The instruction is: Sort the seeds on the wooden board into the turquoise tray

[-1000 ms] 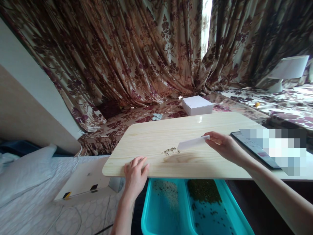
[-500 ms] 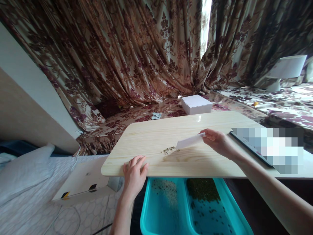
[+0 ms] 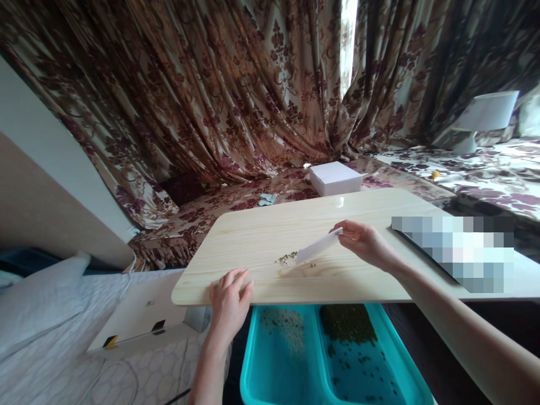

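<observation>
My right hand [image 3: 358, 240] pinches the far end of a stiff white card [image 3: 318, 246] above the pale wooden table [image 3: 244, 233]. The card's lower edge meets the board beside a small pile of green and whitish grains [image 3: 288, 258]. A few stray grains [image 3: 313, 265] lie to the right of the card. My left hand [image 3: 231, 295] rests on the table's near left edge, fingers stretched out, holding nothing. Under the near edge sits a turquoise two-part tray [image 3: 319, 365], with white grains [image 3: 291, 329] in its left compartment and dark green grains [image 3: 350, 325] in the right.
A blurred-out dark-edged device [image 3: 451, 253] lies on the table's right side. Behind the table stand a white box [image 3: 336, 178] and a folded cloth [image 3: 267, 199]. A lamp [image 3: 485, 115] stands far right. At left, a white carton [image 3: 139, 312] rests on the bed.
My right hand has moved the card slightly left along the table, pushing against the pile; a few grains now lie behind it. My left hand keeps its place on the table.
</observation>
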Available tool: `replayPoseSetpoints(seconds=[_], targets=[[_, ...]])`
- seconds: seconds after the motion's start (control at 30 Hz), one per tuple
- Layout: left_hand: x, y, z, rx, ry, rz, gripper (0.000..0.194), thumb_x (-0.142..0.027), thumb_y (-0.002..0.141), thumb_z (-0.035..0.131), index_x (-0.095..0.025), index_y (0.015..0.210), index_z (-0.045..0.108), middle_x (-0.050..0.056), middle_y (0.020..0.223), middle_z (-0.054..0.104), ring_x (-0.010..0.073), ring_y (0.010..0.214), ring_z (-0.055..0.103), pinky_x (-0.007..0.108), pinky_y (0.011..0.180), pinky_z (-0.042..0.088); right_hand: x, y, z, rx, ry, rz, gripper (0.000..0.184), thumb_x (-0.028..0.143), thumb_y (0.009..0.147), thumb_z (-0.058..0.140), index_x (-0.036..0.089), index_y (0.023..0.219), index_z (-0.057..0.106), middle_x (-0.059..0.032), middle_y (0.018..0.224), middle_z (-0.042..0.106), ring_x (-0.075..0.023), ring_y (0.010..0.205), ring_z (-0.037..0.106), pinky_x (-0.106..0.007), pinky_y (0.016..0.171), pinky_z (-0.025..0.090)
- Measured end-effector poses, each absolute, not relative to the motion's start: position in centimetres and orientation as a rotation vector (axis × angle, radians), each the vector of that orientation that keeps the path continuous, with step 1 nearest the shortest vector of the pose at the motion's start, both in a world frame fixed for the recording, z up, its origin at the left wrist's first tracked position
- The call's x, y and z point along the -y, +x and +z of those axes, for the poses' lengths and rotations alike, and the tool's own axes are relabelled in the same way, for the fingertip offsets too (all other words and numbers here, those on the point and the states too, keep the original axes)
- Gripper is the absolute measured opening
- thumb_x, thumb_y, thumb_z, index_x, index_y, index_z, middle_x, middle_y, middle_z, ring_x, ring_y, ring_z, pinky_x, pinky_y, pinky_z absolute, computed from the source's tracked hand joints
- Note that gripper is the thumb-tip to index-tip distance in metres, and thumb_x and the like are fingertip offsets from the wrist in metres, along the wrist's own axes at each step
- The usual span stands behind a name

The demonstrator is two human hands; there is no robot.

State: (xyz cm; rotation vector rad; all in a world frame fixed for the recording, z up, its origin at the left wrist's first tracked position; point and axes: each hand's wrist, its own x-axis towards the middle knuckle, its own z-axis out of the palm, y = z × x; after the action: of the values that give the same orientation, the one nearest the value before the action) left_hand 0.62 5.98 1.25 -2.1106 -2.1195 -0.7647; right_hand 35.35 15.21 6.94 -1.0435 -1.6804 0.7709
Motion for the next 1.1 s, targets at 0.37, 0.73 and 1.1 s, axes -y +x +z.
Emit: replayPoseSetpoints(seconds=[0.37,0.73,1.1], targets=[[-6.2,0.3,1.2,2.107,-2.124,-0.754,0.033,-0.028,0.098,0.05,-0.024,0.122,0.073,0.011,0.132,0.069,0.032,0.124,0.062,0.058,0.109,0.039,-14.6,36.2,7.5,1.699,-1.044,0.791,0.018,0.039,0.073,0.069,0.024,0.082,0.067,-0.0039,0.083,0.076,-0.0238,0.083,0.072,-0.037,0.079,0.057],[-6.1,0.4,1.0,2.094,-2.114,-0.735,0.033,-0.029,0.098,0.05,-0.025,0.122,0.073,0.011,0.132,0.069,0.0314,0.124,0.063,0.056,0.109,0.039,-14.8,36.4,7.2,1.713,-1.061,0.794,0.017,0.038,0.072,0.067,0.024,0.082,0.067,-0.0028,0.081,0.076,-0.0235,0.083,0.073,-0.035,0.078,0.058],[-6.2,0.6,0.9,2.097,-2.096,-0.758,0.034,-0.029,0.098,0.049,-0.025,0.119,0.075,0.011,0.131,0.071,0.0305,0.123,0.063,0.056,0.113,0.037,-13.6,38.9,8.8,1.681,-1.1,0.757,0.02,0.04,0.072,0.071,0.023,0.084,0.069,-0.0038,0.082,0.075,-0.0223,0.081,0.071,-0.033,0.077,0.056]])
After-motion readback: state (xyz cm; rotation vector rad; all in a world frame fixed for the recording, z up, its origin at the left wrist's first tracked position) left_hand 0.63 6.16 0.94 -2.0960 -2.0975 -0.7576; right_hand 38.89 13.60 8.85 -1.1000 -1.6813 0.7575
